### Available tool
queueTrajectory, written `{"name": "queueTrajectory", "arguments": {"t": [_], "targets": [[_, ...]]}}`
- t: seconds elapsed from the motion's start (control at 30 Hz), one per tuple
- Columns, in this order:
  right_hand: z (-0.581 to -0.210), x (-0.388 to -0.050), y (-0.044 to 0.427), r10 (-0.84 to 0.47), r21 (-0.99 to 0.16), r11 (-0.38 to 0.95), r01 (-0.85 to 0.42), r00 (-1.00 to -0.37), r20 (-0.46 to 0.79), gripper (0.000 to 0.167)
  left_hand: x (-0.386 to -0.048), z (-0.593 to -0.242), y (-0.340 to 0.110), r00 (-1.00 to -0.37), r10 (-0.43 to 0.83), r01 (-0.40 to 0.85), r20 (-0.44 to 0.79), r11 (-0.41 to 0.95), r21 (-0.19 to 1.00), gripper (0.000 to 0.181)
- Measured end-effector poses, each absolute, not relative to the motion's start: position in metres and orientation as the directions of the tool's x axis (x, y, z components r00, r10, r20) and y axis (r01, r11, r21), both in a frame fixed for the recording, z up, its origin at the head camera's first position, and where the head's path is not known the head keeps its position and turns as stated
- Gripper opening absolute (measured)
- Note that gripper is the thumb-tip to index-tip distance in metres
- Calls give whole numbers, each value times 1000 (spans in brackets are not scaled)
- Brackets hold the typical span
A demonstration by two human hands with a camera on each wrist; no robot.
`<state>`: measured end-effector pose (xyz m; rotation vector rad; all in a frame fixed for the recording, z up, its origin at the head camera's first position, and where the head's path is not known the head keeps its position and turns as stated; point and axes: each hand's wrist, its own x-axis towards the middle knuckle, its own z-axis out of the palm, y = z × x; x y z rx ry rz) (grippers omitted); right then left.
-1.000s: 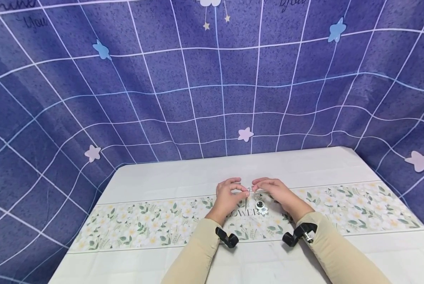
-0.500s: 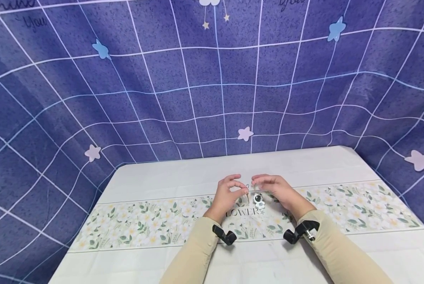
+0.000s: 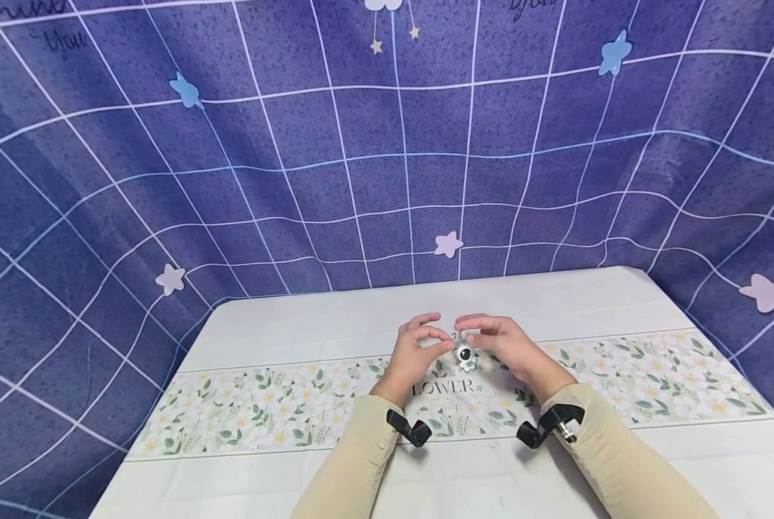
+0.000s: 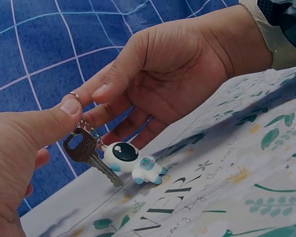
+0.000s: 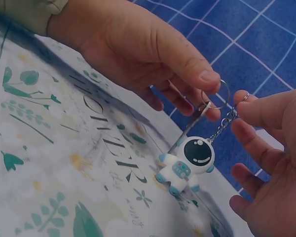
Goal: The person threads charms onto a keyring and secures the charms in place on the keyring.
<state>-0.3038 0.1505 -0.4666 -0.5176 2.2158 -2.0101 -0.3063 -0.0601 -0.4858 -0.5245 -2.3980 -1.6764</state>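
Note:
My left hand (image 3: 416, 353) pinches a metal split ring (image 5: 223, 94) between thumb and fingertips. A key (image 4: 89, 153) hangs from that ring. My right hand (image 3: 500, 344) pinches the small ring at the end of a short chain (image 5: 222, 123). From the chain dangles a white and teal astronaut charm (image 5: 187, 165) with a black visor, also visible between the hands in the head view. Key and charm hang close together, the charm partly in front of the key in the right wrist view. Whether the chain's end touches the split ring I cannot tell.
Under the hands lies a white tablecloth (image 3: 296, 324) with a floral printed band (image 3: 264, 411) and lettering. A blue gridded curtain (image 3: 335, 180) with stars hangs behind and around the table. Black mounts sit on both wrists.
Both hands have risen slightly and moved a little away from me. The charm has swung up and leftward, nearer my left hand, and now hangs in front of the key.

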Motion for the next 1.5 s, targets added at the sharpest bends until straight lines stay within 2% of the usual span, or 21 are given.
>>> {"name": "queueTrajectory", "arguments": {"t": [0.23, 0.73, 1.5], "targets": [[-464, -301, 147, -305, -964, 132, -229, -935, 180, 30, -303, -481, -60, -930, 195, 360, 312, 309, 880, 12], [-465, -300, 141, -287, -930, 86, -357, -903, 320, 25, -301, -476, -60, -916, 223, 391, 335, 300, 870, 11], [-466, -300, 141, -299, -884, 186, -430, -882, 366, 15, -302, -477, -61, -907, 248, 410, 340, 339, 847, 10]]}}
